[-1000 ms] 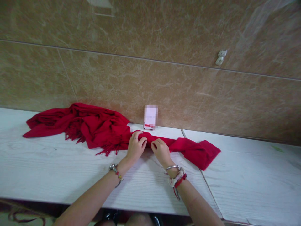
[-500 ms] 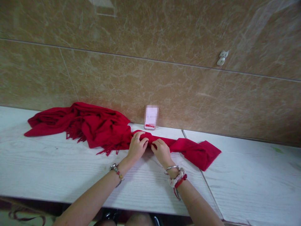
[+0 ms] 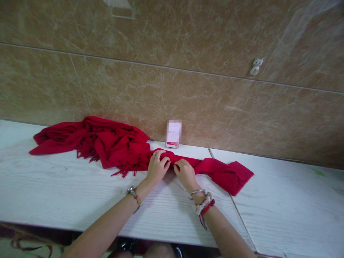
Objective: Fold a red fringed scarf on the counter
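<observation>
A red fringed scarf (image 3: 118, 139) lies lengthwise along the white table, bunched on the left and narrowed into a folded strip toward the right. My left hand (image 3: 157, 166) grips the strip near its middle, thumb and fingers closed on the cloth. Just to the right, my right hand (image 3: 186, 173) pinches the same strip, its fingers curled over the near edge. Only a small gap separates the two hands. The scarf's flat right end (image 3: 236, 177) spreads out on the table. Cloth under my fingers is partly hidden.
Behind the scarf, a phone-like upright object (image 3: 173, 135), partly blurred out, leans on the brown marbled wall (image 3: 120, 86). A small white cat-shaped hook (image 3: 256, 66) is fixed to the wall. The white table (image 3: 80, 193) has a seam right of my hands.
Almost nothing differs. The whole view has shifted very slightly, and both hands keep their hold on the scarf in the same place.
</observation>
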Action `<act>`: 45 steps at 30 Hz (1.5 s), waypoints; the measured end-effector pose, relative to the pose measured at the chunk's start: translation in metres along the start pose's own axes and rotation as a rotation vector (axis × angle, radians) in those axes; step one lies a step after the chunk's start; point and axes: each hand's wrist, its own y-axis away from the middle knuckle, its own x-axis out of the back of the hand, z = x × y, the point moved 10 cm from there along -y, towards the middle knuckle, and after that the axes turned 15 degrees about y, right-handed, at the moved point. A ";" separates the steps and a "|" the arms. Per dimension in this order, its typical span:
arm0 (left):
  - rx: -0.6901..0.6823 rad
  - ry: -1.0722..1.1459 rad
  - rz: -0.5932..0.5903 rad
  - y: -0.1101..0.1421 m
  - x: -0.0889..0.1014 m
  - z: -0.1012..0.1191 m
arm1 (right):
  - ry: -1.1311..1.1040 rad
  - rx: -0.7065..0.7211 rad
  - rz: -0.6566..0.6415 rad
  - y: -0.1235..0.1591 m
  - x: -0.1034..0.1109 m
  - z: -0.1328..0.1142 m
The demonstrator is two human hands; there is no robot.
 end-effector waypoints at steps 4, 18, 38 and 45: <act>-0.004 -0.021 -0.006 0.000 -0.001 0.000 | 0.005 0.005 -0.001 0.000 -0.002 0.000; -0.044 -0.015 -0.025 -0.001 -0.002 0.004 | 0.002 -0.031 -0.051 0.000 0.001 0.001; -0.101 0.019 -0.060 0.001 -0.009 0.006 | 0.014 -0.050 -0.091 0.000 -0.001 0.003; -0.110 0.052 -0.088 0.002 -0.011 0.006 | -0.068 -0.089 -0.053 0.000 -0.001 0.008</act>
